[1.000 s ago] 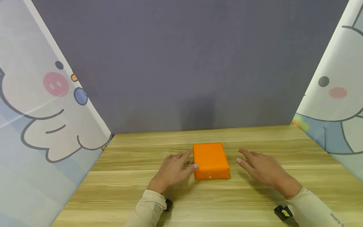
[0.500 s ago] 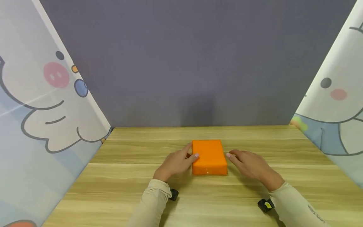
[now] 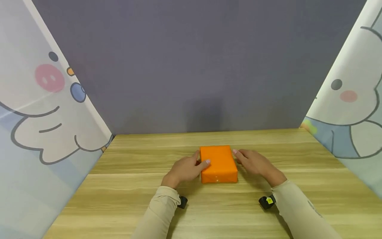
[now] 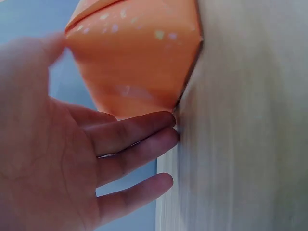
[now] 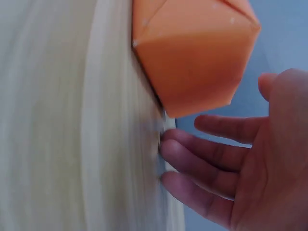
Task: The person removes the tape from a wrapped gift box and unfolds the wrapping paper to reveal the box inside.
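Observation:
An orange wrapped box point(image 3: 218, 162) lies flat on the wooden table, its folded paper ends showing in both wrist views. My left hand point(image 3: 186, 168) is at its left side. The left thumb rests on the top near the left edge, and the index finger reaches along the far left corner. In the left wrist view the other fingers point(image 4: 139, 149) are nearly straight, tips down by the tabletop. My right hand point(image 3: 256, 163) is by the box's far right corner, thumb tip close to the edge. Its loosely bent fingers point(image 5: 207, 154) appear just apart from the box in the right wrist view.
The wood-grain table point(image 3: 143, 209) ends at a grey panel point(image 3: 191, 66) behind. Walls with cartoon prints flank it, one on the left point(image 3: 27, 159) and one on the right point(image 3: 358, 119). A small dark device point(image 3: 266, 201) sits under the right wrist.
My right hand has moved left from well clear of the box to right beside its far corner. The left hand stays at the left side, thumb on the top. The view shifts slightly.

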Tool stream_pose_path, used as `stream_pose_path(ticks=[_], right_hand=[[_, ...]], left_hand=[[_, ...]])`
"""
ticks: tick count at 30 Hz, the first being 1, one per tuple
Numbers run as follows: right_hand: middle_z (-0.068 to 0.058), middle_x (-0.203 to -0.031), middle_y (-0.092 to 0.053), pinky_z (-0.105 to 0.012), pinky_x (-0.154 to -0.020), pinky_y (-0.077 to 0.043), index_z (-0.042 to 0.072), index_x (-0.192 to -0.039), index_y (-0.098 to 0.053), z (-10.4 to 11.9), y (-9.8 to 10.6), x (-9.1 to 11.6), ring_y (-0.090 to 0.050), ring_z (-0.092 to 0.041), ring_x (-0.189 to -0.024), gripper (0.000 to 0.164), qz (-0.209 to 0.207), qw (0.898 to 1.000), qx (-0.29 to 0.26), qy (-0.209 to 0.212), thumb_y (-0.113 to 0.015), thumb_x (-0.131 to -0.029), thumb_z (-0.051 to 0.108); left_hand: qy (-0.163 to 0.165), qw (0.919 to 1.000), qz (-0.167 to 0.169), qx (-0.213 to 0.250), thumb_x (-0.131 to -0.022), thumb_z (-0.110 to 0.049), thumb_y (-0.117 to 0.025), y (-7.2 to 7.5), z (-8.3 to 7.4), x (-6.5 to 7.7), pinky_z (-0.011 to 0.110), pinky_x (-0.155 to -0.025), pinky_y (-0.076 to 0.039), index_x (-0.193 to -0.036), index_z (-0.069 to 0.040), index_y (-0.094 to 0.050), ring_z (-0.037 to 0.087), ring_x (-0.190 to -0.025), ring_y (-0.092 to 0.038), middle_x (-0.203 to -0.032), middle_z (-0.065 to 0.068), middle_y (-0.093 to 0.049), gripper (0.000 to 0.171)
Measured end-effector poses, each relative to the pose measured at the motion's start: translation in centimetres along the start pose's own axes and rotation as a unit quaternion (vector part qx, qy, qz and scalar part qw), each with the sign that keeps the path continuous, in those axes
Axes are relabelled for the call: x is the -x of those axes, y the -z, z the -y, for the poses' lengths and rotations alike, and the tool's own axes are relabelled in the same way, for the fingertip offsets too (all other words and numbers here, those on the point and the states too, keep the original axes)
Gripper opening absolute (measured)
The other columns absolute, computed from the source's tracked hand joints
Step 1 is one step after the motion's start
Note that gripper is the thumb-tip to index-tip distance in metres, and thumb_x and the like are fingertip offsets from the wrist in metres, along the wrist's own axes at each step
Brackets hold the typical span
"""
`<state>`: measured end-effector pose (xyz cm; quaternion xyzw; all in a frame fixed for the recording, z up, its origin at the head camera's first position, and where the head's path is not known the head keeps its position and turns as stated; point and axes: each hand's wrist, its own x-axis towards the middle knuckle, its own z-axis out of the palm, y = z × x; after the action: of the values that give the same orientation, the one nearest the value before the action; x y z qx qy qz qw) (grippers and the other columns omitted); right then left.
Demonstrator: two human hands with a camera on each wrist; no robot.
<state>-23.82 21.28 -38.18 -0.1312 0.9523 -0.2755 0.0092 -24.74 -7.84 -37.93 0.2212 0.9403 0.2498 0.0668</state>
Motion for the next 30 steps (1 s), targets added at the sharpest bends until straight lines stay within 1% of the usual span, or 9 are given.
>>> stream_pose_path(ticks=[3, 6, 9, 13, 19, 21, 25, 28, 30], right_hand=[[-0.001, -0.094, -0.069, -0.039, -0.077, -0.052, 0.002, -0.118, -0.067, 0.0, -0.1, 0.0, -0.064, -0.016, -0.084, 0.061, 0.014, 0.998, -0.069, -0.007, -0.033, -0.108, 0.052], [-0.002, -0.096, -0.07, -0.036, -0.076, -0.052, 0.002, -0.117, -0.068, 0.1, 0.0, 0.3, -0.066, -0.016, -0.083, 0.06, 0.025, 0.993, -0.111, -0.013, -0.035, -0.108, 0.051], [-0.001, -0.093, -0.07, -0.036, -0.076, -0.052, 0.004, -0.111, -0.069, 0.2, 0.0, 0.3, -0.066, -0.014, -0.081, 0.057, 0.032, 0.992, -0.118, -0.009, -0.035, -0.108, 0.05], [0.0, -0.09, -0.07, -0.034, -0.072, -0.052, 0.006, -0.107, -0.071, 0.2, -0.4, 0.2, -0.065, -0.015, -0.079, 0.054, 0.031, 0.993, -0.114, -0.004, -0.039, -0.107, 0.05], [-0.002, -0.102, -0.071, -0.036, -0.076, -0.054, 0.003, -0.122, -0.068, 0.4, -0.9, 0.2, -0.066, -0.013, -0.084, 0.056, 0.027, 0.994, -0.109, 0.0, -0.046, -0.104, 0.051], [-0.003, -0.105, -0.071, -0.036, -0.077, -0.054, 0.002, -0.126, -0.066, 0.4, -1.1, 0.2, -0.066, -0.012, -0.086, 0.058, 0.027, 0.994, -0.105, -0.002, -0.048, -0.103, 0.052], [-0.003, -0.101, -0.069, -0.035, -0.071, -0.054, -0.003, -0.13, -0.061, 0.3, -1.3, 0.3, -0.064, -0.015, -0.083, 0.059, 0.035, 0.992, -0.12, 0.0, -0.052, -0.103, 0.049], [-0.004, -0.095, -0.067, -0.032, -0.063, -0.052, -0.005, -0.13, -0.059, 0.0, -1.2, 0.3, -0.062, -0.018, -0.077, 0.058, 0.043, 0.987, -0.155, -0.001, -0.053, -0.103, 0.047], [-0.005, -0.091, -0.066, -0.029, -0.059, -0.05, -0.005, -0.127, -0.06, -0.1, -1.1, 0.3, -0.06, -0.02, -0.073, 0.056, 0.046, 0.984, -0.173, 0.002, -0.053, -0.103, 0.046]], left_hand=[[0.001, 0.9999, 0.011, -0.006, -0.093, -0.079, -0.029, 0.0, -0.6, -0.2, 0.036, -0.068, -0.048, -0.157, -0.017, -0.034, 0.017, -0.078, -0.061, -0.095, -0.003, -0.067, 0.09], [0.005, 0.9997, 0.02, 0.011, -0.094, -0.079, -0.026, 0.0, -0.9, -0.2, 0.038, -0.076, -0.05, -0.156, -0.017, -0.036, 0.015, -0.087, -0.061, -0.107, -0.004, -0.068, 0.089], [0.002, 0.9993, 0.027, 0.025, -0.095, -0.078, -0.025, -0.1, -1.0, -0.1, 0.041, -0.079, -0.05, -0.155, -0.018, -0.037, 0.018, -0.089, -0.062, -0.109, -0.001, -0.068, 0.086], [-0.009, 0.9998, 0.016, 0.004, -0.096, -0.076, -0.024, -0.5, -0.9, -0.1, 0.041, -0.075, -0.05, -0.152, -0.018, -0.041, 0.018, -0.089, -0.064, -0.105, 0.0, -0.069, 0.082], [-0.018, 0.9998, 0.002, -0.01, -0.097, -0.074, -0.024, -0.7, -0.6, 0.2, 0.044, -0.081, -0.052, -0.149, -0.017, -0.044, 0.02, -0.101, -0.065, -0.117, 0.001, -0.068, 0.08], [-0.024, 0.9997, 0.003, 0.001, -0.099, -0.072, -0.024, -0.7, -0.5, 0.3, 0.043, -0.082, -0.051, -0.151, -0.017, -0.043, 0.02, -0.1, -0.065, -0.113, 0.002, -0.068, 0.078], [-0.03, 0.9988, 0.005, 0.038, -0.102, -0.066, -0.025, -0.7, -0.1, 0.6, 0.045, -0.097, -0.048, -0.158, -0.014, -0.033, 0.024, -0.119, -0.06, -0.134, 0.008, -0.062, 0.076], [-0.028, 0.9969, 0.006, 0.073, -0.103, -0.064, -0.027, -0.8, 0.0, 0.6, 0.045, -0.108, -0.04, -0.16, -0.015, -0.026, 0.024, -0.134, -0.048, -0.152, 0.006, -0.046, 0.074], [-0.03, 0.9948, 0.005, 0.097, -0.103, -0.063, -0.03, -0.8, 0.0, 0.5, 0.044, -0.107, -0.041, -0.16, -0.017, -0.026, 0.022, -0.131, -0.051, -0.149, 0.004, -0.05, 0.073]])
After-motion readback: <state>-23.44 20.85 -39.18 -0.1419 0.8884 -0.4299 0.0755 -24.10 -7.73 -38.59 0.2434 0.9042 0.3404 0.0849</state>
